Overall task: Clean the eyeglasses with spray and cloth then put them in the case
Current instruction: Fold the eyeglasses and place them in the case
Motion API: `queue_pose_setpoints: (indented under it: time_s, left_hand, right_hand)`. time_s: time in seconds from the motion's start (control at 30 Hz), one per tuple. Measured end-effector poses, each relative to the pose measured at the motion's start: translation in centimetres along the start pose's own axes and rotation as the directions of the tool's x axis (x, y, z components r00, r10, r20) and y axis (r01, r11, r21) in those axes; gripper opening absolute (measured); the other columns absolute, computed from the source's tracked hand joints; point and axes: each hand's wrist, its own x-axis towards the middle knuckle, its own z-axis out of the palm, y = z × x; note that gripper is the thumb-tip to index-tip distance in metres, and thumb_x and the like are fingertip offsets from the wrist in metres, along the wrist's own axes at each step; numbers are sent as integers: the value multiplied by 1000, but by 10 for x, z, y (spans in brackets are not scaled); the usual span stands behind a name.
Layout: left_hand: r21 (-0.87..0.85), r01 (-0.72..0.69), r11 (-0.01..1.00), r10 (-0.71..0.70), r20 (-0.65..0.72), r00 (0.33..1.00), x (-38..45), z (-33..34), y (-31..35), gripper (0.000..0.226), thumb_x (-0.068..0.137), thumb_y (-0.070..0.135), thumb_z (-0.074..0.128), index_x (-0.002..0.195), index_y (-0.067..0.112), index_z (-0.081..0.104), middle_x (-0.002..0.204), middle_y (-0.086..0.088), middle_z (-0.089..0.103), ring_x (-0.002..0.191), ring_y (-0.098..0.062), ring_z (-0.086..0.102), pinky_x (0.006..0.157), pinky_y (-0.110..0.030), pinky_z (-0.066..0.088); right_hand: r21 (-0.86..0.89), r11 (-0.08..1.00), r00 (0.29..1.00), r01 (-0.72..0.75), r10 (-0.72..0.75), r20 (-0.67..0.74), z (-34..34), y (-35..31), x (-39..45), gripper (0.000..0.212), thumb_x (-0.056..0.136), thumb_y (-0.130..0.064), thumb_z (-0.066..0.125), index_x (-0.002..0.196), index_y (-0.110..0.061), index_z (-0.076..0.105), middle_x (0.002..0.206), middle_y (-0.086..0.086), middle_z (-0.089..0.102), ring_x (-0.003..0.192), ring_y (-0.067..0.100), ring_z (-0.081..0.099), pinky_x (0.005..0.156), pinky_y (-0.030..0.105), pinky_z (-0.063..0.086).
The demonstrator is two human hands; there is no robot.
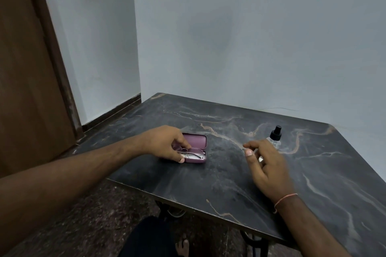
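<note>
A small purple glasses case (195, 142) lies open on the dark marble table (219, 177), its lid tipped back. Thin-framed eyeglasses (193, 153) lie folded inside it on a pale lining or cloth. My left hand (167, 144) rests on the left end of the case, thumb and fingers pinching the frame there. My right hand (265, 162) hovers over the table to the right of the case, fingers loosely spread and holding nothing. A clear spray bottle (275, 136) with a black pump top stands just behind my right hand, partly hidden by it.
The table sits in a corner with pale walls behind and to the right. A brown door (27, 79) is on the left. The table's near-left edge runs diagonally above my dark-clad knee (150, 238) and bare foot (182, 246).
</note>
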Motion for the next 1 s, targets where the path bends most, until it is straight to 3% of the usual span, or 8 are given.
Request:
queue_pose_setpoints:
  time_s: [0.2, 0.4, 0.5, 0.63, 0.7, 0.83, 0.93, 1.0]
  left_hand:
    - [-19, -135, 991, 133, -74, 988, 16, 20, 44, 55, 92, 48, 84, 143, 30, 73, 132, 7, 72, 117, -9, 64, 98, -30, 51]
    - [-53, -178, 983, 171, -116, 979, 36, 36, 75, 56, 92, 46, 85, 144, 28, 73, 132, 5, 70, 117, -10, 64, 100, -35, 53]
    - [-62, -166, 984, 156, -140, 978, 41, 42, 77, 58, 91, 51, 83, 144, 28, 72, 135, 5, 68, 119, -9, 63, 101, -38, 54]
    - [-116, -140, 983, 115, -198, 973, 40, 50, 69, 73, 86, 62, 83, 150, 31, 66, 140, 13, 61, 124, -4, 53, 99, -26, 49]
    - [-166, -137, 977, 95, -241, 966, 36, 54, 63, 75, 83, 68, 84, 148, 34, 66, 137, 18, 59, 125, -3, 53, 102, -27, 49]
    - [-316, -143, 938, 17, -370, 929, 23, 60, 45, 69, 79, 72, 84, 140, 43, 70, 136, 30, 57, 133, 0, 53, 112, -33, 49]
    - [-346, -94, 933, -62, -413, 909, 15, 65, 29, 77, 78, 76, 80, 147, 47, 61, 145, 35, 52, 141, 10, 44, 121, -38, 41]
    - [-407, -11, 913, -143, -344, 928, 11, 68, 20, 90, 75, 80, 77, 155, 49, 51, 157, 30, 49, 148, 2, 41, 126, -43, 38]
  right_hand:
    - [-11, 998, 997, -65, 65, 33, -2, -1, 0, 24, 110, -52, 49, 118, -36, 66, 102, -24, 59, 93, 9, 63, 77, 15, 46]
    - [-48, 993, 992, -107, 110, 67, 0, -1, 0, 29, 106, -52, 51, 120, -32, 67, 104, -20, 62, 72, 13, 61, 70, 41, 55]
    - [-59, 990, 989, -132, 136, 63, -1, -3, 1, 24, 108, -46, 56, 121, -29, 67, 106, -16, 64, 68, 12, 60, 69, 42, 54]
    - [-71, 984, 982, -163, 169, 90, -3, -6, 1, 27, 107, -45, 59, 127, -28, 66, 110, -15, 64, 65, 12, 60, 67, 37, 54]
    - [-86, 983, 979, -163, 173, 112, -3, -6, 2, 29, 107, -46, 60, 130, -29, 65, 112, -16, 63, 68, 10, 61, 68, 33, 54]
    - [-80, 985, 978, -155, 165, 128, -3, -6, 2, 34, 103, -50, 66, 131, -31, 64, 115, -20, 62, 76, -7, 57, 72, 23, 46]
    - [-52, 984, 973, -169, 175, 151, -5, -5, 0, 48, 95, -66, 68, 134, -38, 59, 124, -25, 59, 71, 3, 63, 70, 23, 51]
    - [-39, 981, 967, -192, 196, 165, -8, -5, -1, 64, 88, -83, 64, 138, -45, 54, 130, -30, 56, 72, 13, 67, 68, 22, 54]
